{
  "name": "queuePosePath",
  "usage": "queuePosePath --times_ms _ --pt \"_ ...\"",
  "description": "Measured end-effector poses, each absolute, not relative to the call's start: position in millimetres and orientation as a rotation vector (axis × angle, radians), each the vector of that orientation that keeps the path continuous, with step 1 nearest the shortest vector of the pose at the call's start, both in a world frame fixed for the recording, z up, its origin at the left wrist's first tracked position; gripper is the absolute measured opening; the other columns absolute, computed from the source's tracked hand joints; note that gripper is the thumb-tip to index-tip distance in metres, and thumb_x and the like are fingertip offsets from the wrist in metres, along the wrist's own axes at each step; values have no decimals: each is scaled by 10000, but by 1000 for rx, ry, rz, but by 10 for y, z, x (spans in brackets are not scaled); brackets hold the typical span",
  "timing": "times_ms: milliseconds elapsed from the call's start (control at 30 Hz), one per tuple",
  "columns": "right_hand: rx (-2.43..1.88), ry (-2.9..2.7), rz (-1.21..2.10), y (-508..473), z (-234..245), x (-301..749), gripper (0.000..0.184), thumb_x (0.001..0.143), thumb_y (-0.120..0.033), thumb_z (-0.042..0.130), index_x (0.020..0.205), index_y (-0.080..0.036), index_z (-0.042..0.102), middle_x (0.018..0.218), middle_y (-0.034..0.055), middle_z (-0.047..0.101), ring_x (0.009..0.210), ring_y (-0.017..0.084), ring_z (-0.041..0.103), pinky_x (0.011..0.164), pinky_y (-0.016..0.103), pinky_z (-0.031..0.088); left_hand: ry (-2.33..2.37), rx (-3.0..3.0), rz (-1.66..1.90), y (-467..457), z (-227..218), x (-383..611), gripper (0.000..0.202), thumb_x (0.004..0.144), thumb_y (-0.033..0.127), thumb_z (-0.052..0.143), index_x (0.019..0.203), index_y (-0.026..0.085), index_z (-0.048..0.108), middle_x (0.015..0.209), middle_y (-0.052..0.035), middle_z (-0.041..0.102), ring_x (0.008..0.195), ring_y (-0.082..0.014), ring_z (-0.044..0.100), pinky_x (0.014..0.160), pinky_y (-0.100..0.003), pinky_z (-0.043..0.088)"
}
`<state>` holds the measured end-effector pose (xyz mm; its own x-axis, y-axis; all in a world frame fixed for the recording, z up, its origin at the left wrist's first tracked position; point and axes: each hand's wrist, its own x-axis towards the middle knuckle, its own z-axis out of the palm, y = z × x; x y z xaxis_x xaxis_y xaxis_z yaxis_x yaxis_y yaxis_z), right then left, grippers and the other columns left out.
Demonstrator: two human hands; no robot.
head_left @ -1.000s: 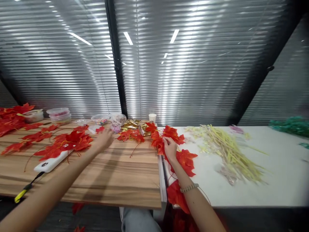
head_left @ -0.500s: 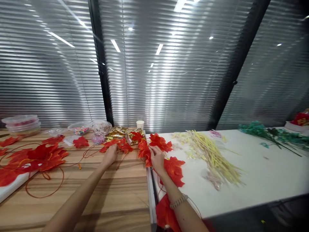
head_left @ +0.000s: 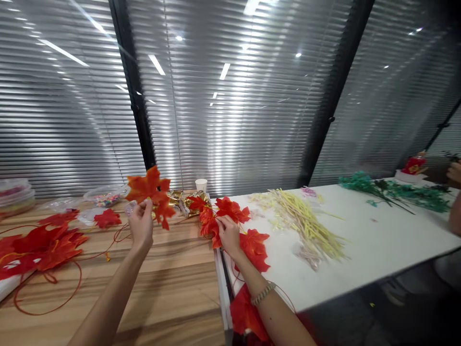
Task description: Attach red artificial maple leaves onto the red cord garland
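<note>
My left hand (head_left: 141,228) is raised above the wooden table, fingers pinched on an orange-red artificial maple leaf (head_left: 148,186); a second lobe or leaf hangs down beside it. Further right, where the wooden and white tables meet, my right hand (head_left: 229,236) is closed at a red maple leaf (head_left: 208,222). Its fingertips press on the leaf's edge. Around that hand lie other red leaves (head_left: 254,247), joined by thin cord, and some hang over the front edge near my wrist. A bracelet (head_left: 263,293) circles my right wrist.
On the left are a pile of red leaves (head_left: 46,247), loops of red cord (head_left: 77,288) and plastic tubs (head_left: 16,199). A paper cup (head_left: 201,185) stands at the back. Yellow strips (head_left: 306,226) and green sprigs (head_left: 392,192) lie on the white table. A person's hand (head_left: 455,172) shows far right.
My left hand has lifted an orange-red maple leaf off the wooden table and moved left and up. The right hand stays at its leaf. The view has swung slightly right.
</note>
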<state>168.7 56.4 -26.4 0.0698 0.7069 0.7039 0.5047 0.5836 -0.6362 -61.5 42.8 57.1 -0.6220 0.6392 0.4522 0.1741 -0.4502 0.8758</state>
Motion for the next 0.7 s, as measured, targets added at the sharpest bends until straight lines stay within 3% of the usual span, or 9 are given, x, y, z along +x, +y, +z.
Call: queuePosePath --times_ms 167,267,467,700 --pt "-1014 -1628 211 522 -225 1663 249 852 -230 405 900 -231 650 841 36 632 762 162 582 695 270 433 963 1047 1823 252 341 -248 251 677 383 597 586 177 485 537 31 494 497 -97 468 520 -219 390" --pt "-1017 -1538 188 523 -174 1704 250 854 -248 400 880 -218 646 829 42 625 758 162 574 699 272 434 868 954 1761 239 205 -198 297 656 387 635 583 188 427 454 68 404 419 -70 381 444 -189 337" --pt "-1164 -966 10 640 -77 2079 311 842 -330 386 883 -140 629 876 111 617 834 200 554 779 320 417 868 841 1759 250 83 -263 278 630 348 683 681 186 463 508 89 387 432 -42 351 455 -158 346" --pt "-1299 -535 224 842 -226 2427 441 804 -411 367 1021 -103 597 1042 149 610 937 235 557 807 342 424 1043 829 1750 285 35 -192 358 538 378 734 732 177 511 535 80 454 439 -51 401 436 -164 339"
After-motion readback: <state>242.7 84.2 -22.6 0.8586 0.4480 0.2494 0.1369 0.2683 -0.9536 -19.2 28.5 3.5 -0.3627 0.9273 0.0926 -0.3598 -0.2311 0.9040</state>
